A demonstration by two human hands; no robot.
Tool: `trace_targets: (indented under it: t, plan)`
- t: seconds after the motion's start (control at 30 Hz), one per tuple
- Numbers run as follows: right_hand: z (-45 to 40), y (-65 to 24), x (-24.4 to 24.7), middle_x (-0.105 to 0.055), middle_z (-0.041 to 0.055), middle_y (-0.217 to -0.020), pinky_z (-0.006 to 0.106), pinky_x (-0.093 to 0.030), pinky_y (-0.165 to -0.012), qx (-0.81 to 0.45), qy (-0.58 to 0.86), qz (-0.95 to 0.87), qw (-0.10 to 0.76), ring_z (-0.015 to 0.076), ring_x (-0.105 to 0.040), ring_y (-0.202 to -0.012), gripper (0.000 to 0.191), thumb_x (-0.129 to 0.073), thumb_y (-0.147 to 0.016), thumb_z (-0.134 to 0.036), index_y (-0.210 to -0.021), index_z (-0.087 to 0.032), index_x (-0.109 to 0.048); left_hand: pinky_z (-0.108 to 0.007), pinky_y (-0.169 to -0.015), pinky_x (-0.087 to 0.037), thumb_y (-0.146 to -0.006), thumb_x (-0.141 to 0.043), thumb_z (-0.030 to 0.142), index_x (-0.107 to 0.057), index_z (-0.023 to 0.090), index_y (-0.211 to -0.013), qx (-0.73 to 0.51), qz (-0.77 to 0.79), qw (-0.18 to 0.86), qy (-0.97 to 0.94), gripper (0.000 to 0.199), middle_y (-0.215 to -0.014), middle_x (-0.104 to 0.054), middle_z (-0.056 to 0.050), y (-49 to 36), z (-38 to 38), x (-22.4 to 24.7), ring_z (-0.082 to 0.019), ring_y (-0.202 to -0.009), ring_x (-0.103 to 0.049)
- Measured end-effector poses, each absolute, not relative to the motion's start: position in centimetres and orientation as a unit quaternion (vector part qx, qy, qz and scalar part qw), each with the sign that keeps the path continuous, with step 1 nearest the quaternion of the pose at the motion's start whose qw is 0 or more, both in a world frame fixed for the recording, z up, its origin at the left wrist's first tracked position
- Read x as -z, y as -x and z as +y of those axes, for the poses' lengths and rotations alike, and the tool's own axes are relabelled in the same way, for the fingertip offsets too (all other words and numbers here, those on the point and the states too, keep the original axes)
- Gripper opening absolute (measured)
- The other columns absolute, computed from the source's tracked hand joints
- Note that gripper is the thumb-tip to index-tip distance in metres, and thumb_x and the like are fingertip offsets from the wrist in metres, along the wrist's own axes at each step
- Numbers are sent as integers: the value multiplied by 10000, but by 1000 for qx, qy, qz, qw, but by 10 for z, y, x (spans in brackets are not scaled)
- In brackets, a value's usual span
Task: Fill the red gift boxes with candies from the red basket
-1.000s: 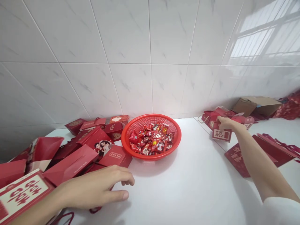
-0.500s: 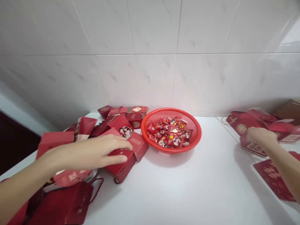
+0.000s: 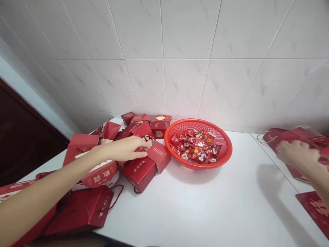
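My left hand rests over the red boxes at the left, thumb and fingers apart. Beneath its fingertips are a box with a printed couple and a pinkish-red box; whether it grips either is unclear. A darker red box with gold characters lies just below the hand. On the right, my right hand is over another group of red boxes, fingers spread and slightly blurred, with nothing seen in them. A red mesh basket between the hands holds wrapped candies.
Several more red boxes are heaped at the near left, some with cord handles. A flat red piece with gold characters lies at the right edge. Behind the white table stands a tiled wall.
The view has swung left, so the basket and boxes appear farther right. My right hand has lifted slightly from the boxes and its fingers have spread. My left hand stays over the left boxes.
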State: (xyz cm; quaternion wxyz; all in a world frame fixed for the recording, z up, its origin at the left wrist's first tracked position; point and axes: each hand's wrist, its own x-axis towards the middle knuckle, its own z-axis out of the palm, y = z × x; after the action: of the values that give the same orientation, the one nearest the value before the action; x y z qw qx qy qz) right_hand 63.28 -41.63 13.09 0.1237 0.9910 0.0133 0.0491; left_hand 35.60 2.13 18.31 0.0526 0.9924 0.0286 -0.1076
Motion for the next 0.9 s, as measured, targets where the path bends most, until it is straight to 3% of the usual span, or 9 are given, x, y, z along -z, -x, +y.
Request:
trace_targets:
  t: [0.07,0.2,0.3,0.4,0.5,0.63,0.8,0.9]
  plan:
    - [-386,-609,-145,-597,301,-1290,416,-435,-736,-14,-989,98,110,385,-582,-1201,390,-448,-973,-228,-1259,-26,-619,-373,-913,-467,-905,-460,609,-644,220,-1243,127,36,11,-991,547,-1174,-692,-122,-371,9,-169,-307,-1056,-638]
    - [-339,-563,-153,-661,188,-1228,351,-436,-682,-60,-968,241,44,311,-664,-1006,297,-481,-963,-312,-1148,-142,-639,-493,-1019,-394,-815,-526,722,-463,113,-1434,141,81,-69,-984,871,-1337,-585,-258,-389,-14,-146,-432,-1243,-533]
    - [-322,-535,-148,-709,116,-1094,308,-433,-622,-65,-936,343,-44,243,-682,-817,227,-498,-930,-309,-1053,-201,-656,-494,-999,-407,-824,-565,642,-504,106,-1377,163,75,-51,-982,772,-1236,-640,-245,-384,-29,-144,-418,-1175,-583]
    - [-312,-512,-142,-724,76,-940,287,-440,-617,-14,-891,433,-136,215,-676,-753,204,-505,-934,-328,-1016,-223,-659,-460,-885,-474,-764,-649,630,-570,144,-1282,197,43,5,-980,715,-1088,-678,-187,-366,-46,-146,-393,-1034,-632]
    - [-301,-491,-134,-724,71,-898,278,-432,-607,84,-845,490,-199,200,-671,-718,223,-523,-958,-392,-993,-212,-649,-442,-883,-482,-702,-747,608,-533,187,-1328,175,-33,32,-984,784,-1150,-641,-152,-347,-65,-140,-364,-1046,-613]
    - [-283,-470,-121,-710,69,-838,263,-360,-560,105,-848,480,-201,180,-631,-639,258,-508,-982,-426,-912,-194,-597,-498,-1008,-410,-723,-792,521,-545,179,-1273,58,-163,-7,-985,693,-1187,-604,-139,-331,-88,-125,-340,-1083,-577]
    - [-279,-465,-106,-711,64,-802,266,-326,-563,129,-873,439,-170,194,-634,-667,203,-534,-972,-370,-876,-194,-564,-435,-939,-427,-890,-614,243,-603,171,-1014,-58,-305,-56,-949,144,-999,-617,-97,-320,-102,-109,-252,-937,-573]
    - [-282,-466,-99,-729,70,-860,283,-362,-602,156,-863,447,-174,218,-660,-736,172,-513,-985,-353,-963,-191,-566,-394,-895,-444,-914,-592,367,-614,177,-930,-60,-323,3,-944,193,-987,-621,-87,-325,-100,-108,-227,-883,-568]
